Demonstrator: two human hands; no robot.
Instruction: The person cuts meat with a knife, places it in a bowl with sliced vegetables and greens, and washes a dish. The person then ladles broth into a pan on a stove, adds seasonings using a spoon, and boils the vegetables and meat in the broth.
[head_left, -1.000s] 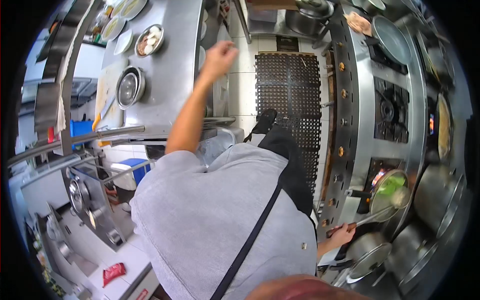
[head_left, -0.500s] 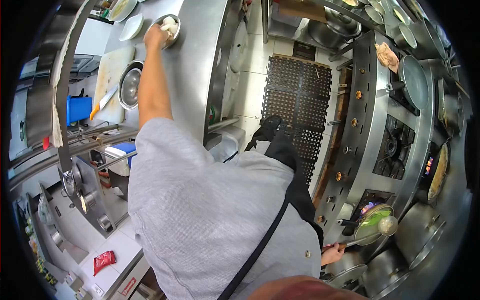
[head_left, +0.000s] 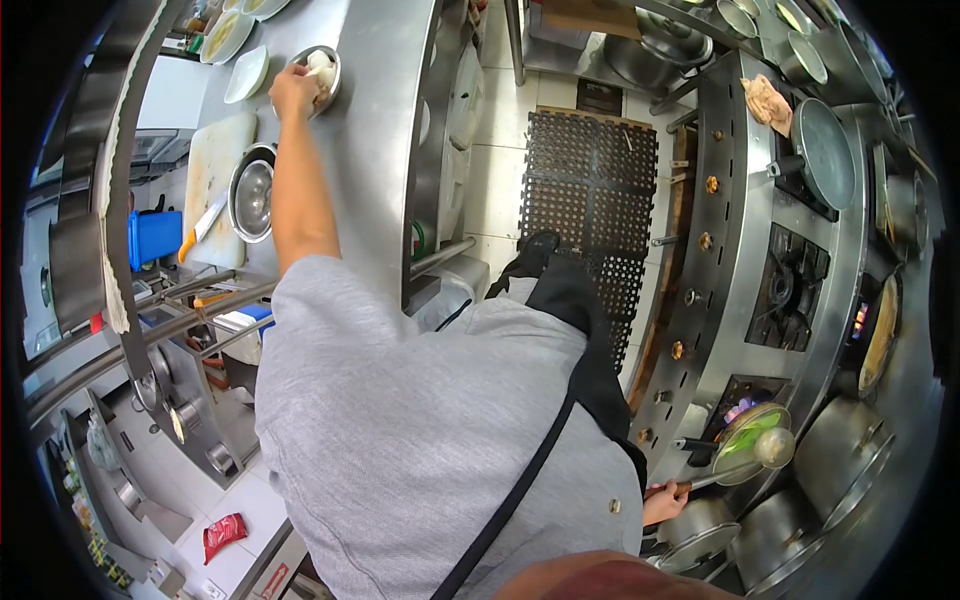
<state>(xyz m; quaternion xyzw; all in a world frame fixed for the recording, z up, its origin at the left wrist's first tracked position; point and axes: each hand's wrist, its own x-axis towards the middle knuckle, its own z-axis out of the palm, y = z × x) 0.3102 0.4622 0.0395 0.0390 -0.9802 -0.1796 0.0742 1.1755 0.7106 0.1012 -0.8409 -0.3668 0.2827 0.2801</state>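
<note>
My left hand [head_left: 293, 92] is at the near side of a metal bowl [head_left: 333, 88] holding white rounded pieces [head_left: 320, 68]. Its fingers are drawn together at the food, and what they hold is too small to make out. Beside my forearm sits another metal bowl [head_left: 254, 195], which looks empty. At the lower right my right hand [head_left: 664, 504] is closed around the brown handle of a ladle [head_left: 738, 474]. The ladle's pale, round head rests over a pan [head_left: 735, 448] with green food in it, on a lit burner.
A knife [head_left: 205, 228] with an orange handle lies on a white cutting board [head_left: 218, 160]. White dishes [head_left: 247, 75] stand behind it. On the stove are a grey frying pan [head_left: 825, 155], an unlit burner [head_left: 788, 287] and large pots [head_left: 838, 452]. A black mat [head_left: 590, 170] covers the floor.
My left hand has moved from above the counter's edge to the bowl of white pieces, and its fingers have closed there. My right hand still holds the ladle over the pan.
</note>
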